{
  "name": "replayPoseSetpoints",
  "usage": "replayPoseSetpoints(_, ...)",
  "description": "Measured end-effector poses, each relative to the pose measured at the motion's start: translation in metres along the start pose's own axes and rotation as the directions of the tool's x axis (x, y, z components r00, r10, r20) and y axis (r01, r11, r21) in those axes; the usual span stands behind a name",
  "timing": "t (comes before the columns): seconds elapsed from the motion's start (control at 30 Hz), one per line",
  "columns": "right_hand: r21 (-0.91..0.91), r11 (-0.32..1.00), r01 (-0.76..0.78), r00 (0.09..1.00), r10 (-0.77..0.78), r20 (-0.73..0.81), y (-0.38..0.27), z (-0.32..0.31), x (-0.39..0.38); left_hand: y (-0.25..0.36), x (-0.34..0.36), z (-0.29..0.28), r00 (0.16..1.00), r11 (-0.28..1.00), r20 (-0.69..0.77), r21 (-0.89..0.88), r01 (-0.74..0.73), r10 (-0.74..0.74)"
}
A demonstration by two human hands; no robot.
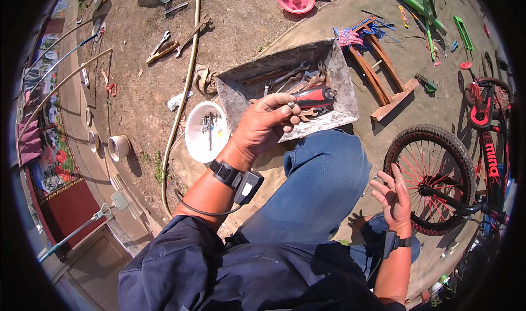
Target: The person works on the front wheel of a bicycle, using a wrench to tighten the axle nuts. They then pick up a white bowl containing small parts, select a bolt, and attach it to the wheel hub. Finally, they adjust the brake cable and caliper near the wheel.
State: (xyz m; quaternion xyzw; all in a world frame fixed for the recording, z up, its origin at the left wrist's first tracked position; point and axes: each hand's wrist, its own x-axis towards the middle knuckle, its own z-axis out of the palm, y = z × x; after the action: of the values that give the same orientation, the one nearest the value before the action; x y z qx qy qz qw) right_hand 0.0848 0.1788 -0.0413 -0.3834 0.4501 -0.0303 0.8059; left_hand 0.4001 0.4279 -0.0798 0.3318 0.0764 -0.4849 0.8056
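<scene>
1. Left hand (264,126) pinches small metal fastener (291,105) over tool tray (341,80).
2. Right hand (392,199) spread, apparently empty, near bicycle wheel (425,189).
3. Likely inspecting the fastener; next move calls for a secure pinch.

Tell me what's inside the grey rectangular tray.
The grey rectangular tray holds several metal wrenches and an elongated red-and-black object. The left hand blocks part of its near side; whatever lies behind is hidden.

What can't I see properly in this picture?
In the head view:
Metal piece in the left hand: too small to name, partly covered by fingers.
Tools in the tray: some overlap each other.
Shirt: cut off by the lower edge.
</scene>
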Motion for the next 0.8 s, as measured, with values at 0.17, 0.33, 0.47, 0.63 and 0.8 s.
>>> replayPoseSetpoints(0.17, 0.003, 0.999, 0.049, 0.999, -0.049, -0.016, 0.01, -0.012, -0.027, -0.006, -0.019, 0.019, 0.995, 0.992, 0.095, -0.121, 0.033, -0.021)
replayPoseSetpoints(0.33, 0.004, 0.996, 0.089, 0.996, -0.089, 0.006, 0.017, -0.026, -0.042, -0.013, -0.032, 0.031, 0.991, 0.983, 0.133, -0.176, 0.042, -0.019)
replayPoseSetpoints(0.47, 0.013, 0.994, 0.113, 0.994, -0.113, 0.009, 0.02, -0.03, -0.052, -0.017, -0.042, 0.038, 0.989, 0.988, 0.149, -0.153, 0.036, -0.013)
replayPoseSetpoints(0.63, 0.052, 0.992, 0.118, 0.993, -0.119, 0.017, 0.025, -0.034, -0.06, -0.02, -0.052, 0.047, 0.987, 0.991, 0.16, -0.13, 0.019, 0.002)
replayPoseSetpoints(0.8, 0.083, 0.988, 0.133, 0.991, -0.134, 0.004, 0.029, -0.031, -0.067, -0.02, -0.061, 0.051, 0.983, 0.99, 0.182, -0.143, 0.011, 0.015)
